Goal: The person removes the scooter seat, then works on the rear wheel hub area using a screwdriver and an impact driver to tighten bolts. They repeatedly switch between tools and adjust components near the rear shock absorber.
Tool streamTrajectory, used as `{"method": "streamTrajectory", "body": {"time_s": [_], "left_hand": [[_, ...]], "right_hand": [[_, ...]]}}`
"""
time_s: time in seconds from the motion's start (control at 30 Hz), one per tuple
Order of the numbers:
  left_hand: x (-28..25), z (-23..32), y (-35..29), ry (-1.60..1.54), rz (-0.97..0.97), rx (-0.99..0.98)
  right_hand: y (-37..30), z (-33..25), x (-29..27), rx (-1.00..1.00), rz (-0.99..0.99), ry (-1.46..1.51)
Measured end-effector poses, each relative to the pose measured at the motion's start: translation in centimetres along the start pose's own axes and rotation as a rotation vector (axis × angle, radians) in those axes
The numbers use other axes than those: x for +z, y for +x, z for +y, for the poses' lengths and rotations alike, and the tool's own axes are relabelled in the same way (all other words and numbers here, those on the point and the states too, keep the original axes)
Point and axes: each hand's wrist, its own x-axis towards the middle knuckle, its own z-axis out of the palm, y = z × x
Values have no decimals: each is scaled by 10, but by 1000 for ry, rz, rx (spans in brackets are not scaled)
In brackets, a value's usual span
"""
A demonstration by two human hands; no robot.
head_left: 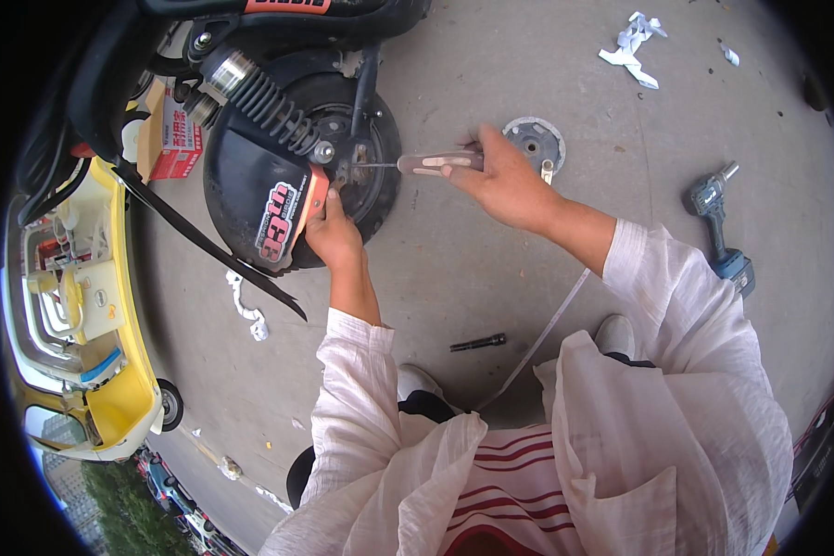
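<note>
In my right hand (508,183) is a screwdriver (443,163) with a brown and pale handle. Its thin shaft points left, and the tip reaches the hub area (356,167) of a scooter's wheel (380,206). My left hand (334,233) is closed at the orange edge of the black wheel cover (250,176), fingertips just below the hub. What those fingers pinch, if anything, is hidden. A coil-spring shock absorber (273,109) slants down to a nut above my left hand. Behind my right hand, a round metal brake plate (539,139) lies on the ground.
A cordless impact wrench (713,218) lies at the right. Near my feet is a dark rod-shaped metal part (478,343). Crumpled white scraps (635,48) lie at the far right. A red carton (178,139) and a yellow vehicle (125,398) stand on the left.
</note>
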Motion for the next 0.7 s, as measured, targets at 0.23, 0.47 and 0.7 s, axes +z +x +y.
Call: {"method": "streamTrajectory", "body": {"time_s": [0.23,0.47,0.7], "left_hand": [[2,2,-1,-15,12,-9],[-3,2,-1,-14,-3,-10],[-5,-3,2,-18,18,-27]], "right_hand": [[7,-6,-9,553,-268,314],[-3,-22,-19,104,-292,-101],[-5,-8,-8,-111,-129,-141]]}}
